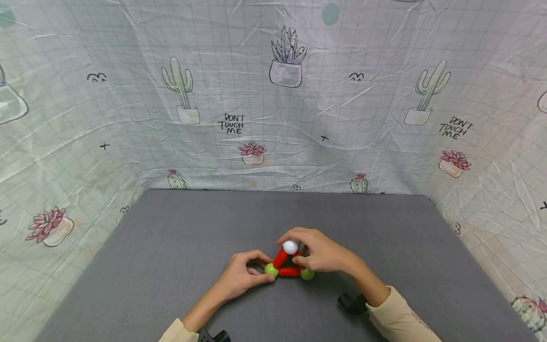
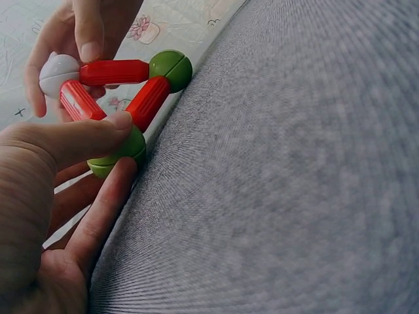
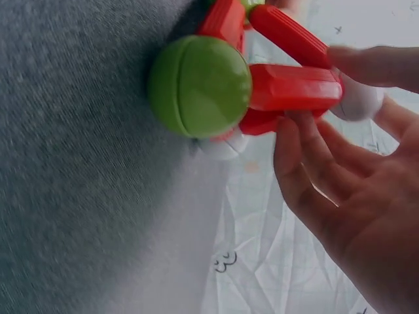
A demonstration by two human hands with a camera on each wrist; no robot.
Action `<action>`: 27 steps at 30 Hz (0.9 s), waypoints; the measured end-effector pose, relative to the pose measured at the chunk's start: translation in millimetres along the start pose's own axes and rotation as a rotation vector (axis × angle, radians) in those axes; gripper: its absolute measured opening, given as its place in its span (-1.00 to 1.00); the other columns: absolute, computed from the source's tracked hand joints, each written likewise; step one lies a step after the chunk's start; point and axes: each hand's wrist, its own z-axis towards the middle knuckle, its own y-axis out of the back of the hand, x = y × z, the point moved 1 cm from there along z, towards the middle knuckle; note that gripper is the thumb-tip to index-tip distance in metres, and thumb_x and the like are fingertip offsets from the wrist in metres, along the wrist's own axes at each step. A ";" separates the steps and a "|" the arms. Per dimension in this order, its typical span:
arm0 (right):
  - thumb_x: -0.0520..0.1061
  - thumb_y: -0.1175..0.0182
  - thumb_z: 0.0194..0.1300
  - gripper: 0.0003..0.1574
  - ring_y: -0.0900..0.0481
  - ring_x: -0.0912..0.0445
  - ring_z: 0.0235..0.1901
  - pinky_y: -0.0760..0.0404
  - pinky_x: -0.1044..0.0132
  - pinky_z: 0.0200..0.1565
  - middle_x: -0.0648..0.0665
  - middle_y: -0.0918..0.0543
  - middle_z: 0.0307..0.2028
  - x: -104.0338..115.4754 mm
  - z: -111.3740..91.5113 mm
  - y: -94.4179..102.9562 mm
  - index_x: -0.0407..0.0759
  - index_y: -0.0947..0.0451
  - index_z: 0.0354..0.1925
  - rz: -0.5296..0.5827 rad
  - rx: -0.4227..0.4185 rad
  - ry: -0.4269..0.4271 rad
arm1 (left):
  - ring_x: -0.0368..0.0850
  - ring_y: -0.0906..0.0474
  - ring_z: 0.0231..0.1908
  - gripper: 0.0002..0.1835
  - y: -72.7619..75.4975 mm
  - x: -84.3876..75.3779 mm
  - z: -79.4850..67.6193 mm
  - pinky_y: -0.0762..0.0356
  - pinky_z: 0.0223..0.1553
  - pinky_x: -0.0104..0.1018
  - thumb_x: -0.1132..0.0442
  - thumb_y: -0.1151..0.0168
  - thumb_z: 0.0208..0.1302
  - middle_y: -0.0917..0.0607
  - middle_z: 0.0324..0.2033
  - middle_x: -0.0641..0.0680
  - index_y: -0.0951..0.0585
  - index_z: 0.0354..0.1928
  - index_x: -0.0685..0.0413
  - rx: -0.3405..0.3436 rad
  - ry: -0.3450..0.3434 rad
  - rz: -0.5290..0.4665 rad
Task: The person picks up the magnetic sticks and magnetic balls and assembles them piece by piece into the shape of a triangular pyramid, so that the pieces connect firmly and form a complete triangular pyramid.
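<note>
A toy frame of balls and red rods [image 1: 289, 271] stands on the grey table between both hands. My left hand [image 1: 241, 275] pinches its left green ball [image 2: 139, 145] between thumb and fingers. Around the top of the frame, by the upper white ball [image 1: 291, 247], my right hand [image 1: 322, 249] grips with its thumb near a rod's end and its fingers around the far side. At the frame's right corner, a second green ball [image 3: 200, 86] sits low by the table. Behind it, another white ball [image 3: 224, 148] shows partly, mostly hidden by the near parts.
The grey tabletop [image 1: 192, 228] reaches back to a wrinkled cloth backdrop [image 1: 299, 109] printed with cacti, which also closes off both sides. Dark wrist devices, one being a black mount [image 1: 352, 303], sit below each forearm near the table.
</note>
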 end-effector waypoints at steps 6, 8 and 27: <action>-0.44 -0.23 0.24 -0.30 -0.62 0.02 -0.08 -0.70 0.23 -0.14 -0.04 -0.62 0.17 -3.9 -5.4 9.5 0.03 -0.55 0.28 0.037 0.009 -0.009 | -0.19 -0.77 -0.35 -0.64 -0.1 -0.7 1.0 -0.75 -0.32 -0.33 0.20 -0.62 0.09 -0.77 -0.16 0.10 -0.74 -0.05 -0.04 -0.002 -0.001 0.002; -0.44 -0.24 0.26 -0.31 -0.64 -0.01 -0.10 -0.70 0.24 -0.14 -0.05 -0.62 0.17 -4.6 -6.6 12.1 0.01 -0.54 0.30 0.041 0.010 -0.014 | -0.19 -0.78 -0.36 -0.64 -0.2 -0.8 0.7 -0.75 -0.33 -0.32 0.20 -0.63 0.08 -0.77 -0.16 0.10 -0.74 -0.06 -0.05 -0.003 -0.001 0.003; -0.32 -0.43 0.25 -0.34 -0.64 0.20 -0.24 -0.70 0.23 -0.17 -0.03 -0.64 0.09 -6.8 -6.8 10.8 0.04 -0.55 0.26 0.052 0.028 -0.047 | -0.21 -0.78 -0.39 -0.63 -0.3 2.0 -0.6 -0.75 -0.33 -0.34 0.19 -0.63 0.07 -0.76 -0.18 0.15 -0.74 -0.07 0.01 -0.002 -0.016 0.011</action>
